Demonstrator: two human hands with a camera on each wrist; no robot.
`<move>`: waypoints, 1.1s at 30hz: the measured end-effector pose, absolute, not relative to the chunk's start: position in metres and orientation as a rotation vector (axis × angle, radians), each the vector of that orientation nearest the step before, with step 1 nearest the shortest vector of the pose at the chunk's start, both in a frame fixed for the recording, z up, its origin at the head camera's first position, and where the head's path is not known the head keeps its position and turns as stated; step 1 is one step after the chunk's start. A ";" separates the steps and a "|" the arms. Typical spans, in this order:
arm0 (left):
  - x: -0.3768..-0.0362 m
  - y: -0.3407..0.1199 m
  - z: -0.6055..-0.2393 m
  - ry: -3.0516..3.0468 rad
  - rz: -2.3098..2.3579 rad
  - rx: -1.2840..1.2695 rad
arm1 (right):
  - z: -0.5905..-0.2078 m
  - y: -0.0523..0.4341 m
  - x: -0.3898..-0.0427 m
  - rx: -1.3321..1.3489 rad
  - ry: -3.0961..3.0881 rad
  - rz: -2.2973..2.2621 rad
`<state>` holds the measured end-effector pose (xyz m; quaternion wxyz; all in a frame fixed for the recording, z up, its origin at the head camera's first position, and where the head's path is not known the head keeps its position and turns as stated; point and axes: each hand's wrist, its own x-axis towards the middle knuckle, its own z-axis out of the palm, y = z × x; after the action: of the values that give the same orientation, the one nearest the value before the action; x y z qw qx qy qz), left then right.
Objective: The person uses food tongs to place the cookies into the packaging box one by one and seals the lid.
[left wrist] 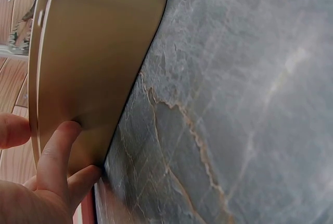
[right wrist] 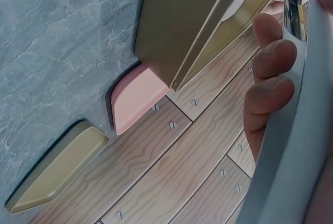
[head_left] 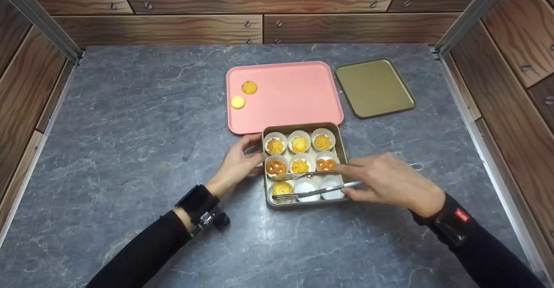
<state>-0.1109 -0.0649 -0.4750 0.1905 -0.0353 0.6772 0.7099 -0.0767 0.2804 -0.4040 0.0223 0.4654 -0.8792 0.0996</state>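
While left hand [head_left: 236, 162] steadies tin [head_left: 342, 143], right hand [head_left: 389, 179] grips tongs [head_left: 303, 184].

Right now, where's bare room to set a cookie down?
The pink tray is bare right of its two cookies. The gray counter left of the tray is open too. It is crowded at the tin: left hand on its side, right hand holding tongs over the cups.

Both arms are covered by long, close-fitting black sleeves reaching to the wrists. The bare left hand [head_left: 236, 162] has a black strap at its wrist carrying a small black-and-silver camera. The bare right hand [head_left: 389, 182] has a black wristband with a small red tag.
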 end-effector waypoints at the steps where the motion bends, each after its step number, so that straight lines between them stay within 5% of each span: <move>1: -0.111 -0.065 -0.475 1.902 1.995 -0.097 | -0.404 0.280 -0.077 1.446 -2.727 0.306; 22: -0.111 -0.064 -0.476 1.882 2.044 -0.096 | -0.406 0.279 -0.082 1.416 -2.793 0.314; 33: -0.110 -0.064 -0.476 1.888 2.025 -0.114 | -0.398 0.271 -0.125 1.234 -2.733 0.508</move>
<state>-0.1101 -0.0638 -0.4761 0.1844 -0.0405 0.6697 0.7182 -0.1249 0.2715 -0.3982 0.0504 0.4051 -0.8975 0.1667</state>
